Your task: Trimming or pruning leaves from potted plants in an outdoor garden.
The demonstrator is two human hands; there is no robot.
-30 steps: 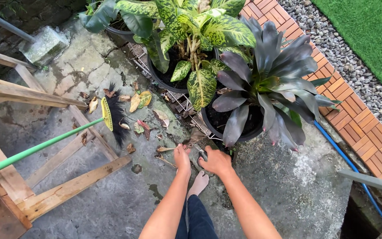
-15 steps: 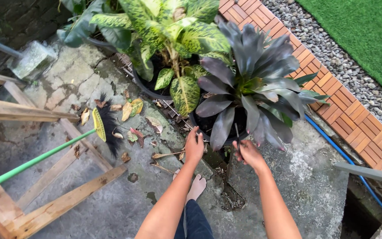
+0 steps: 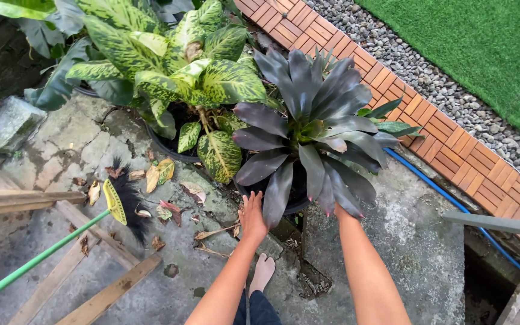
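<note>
A dark purple-leaved plant (image 3: 308,129) grows in a black pot (image 3: 297,206) on the concrete. My left hand (image 3: 251,214) lies flat against the pot's left side, fingers spread and pointing up, beside a drooping leaf. My right forearm reaches to the pot's right side; my right hand (image 3: 339,212) goes under the hanging leaves there, so only the wrist shows. What it holds is hidden. A green-and-yellow spotted plant (image 3: 170,72) in another black pot (image 3: 170,147) stands close on the left, its leaves touching the dark plant.
A broom (image 3: 115,201) with a green handle lies left, among fallen leaves (image 3: 157,174) and a wooden frame (image 3: 25,201). My bare foot (image 3: 263,271) is below the pot. A blue hose (image 3: 446,192), brick edging (image 3: 452,144), gravel and green turf (image 3: 482,42) run along the right.
Both hands rose from the ground to the dark plant's pot. The slim tool seen in my right hand half a second ago is now hidden under the leaves. The view shifted forward.
</note>
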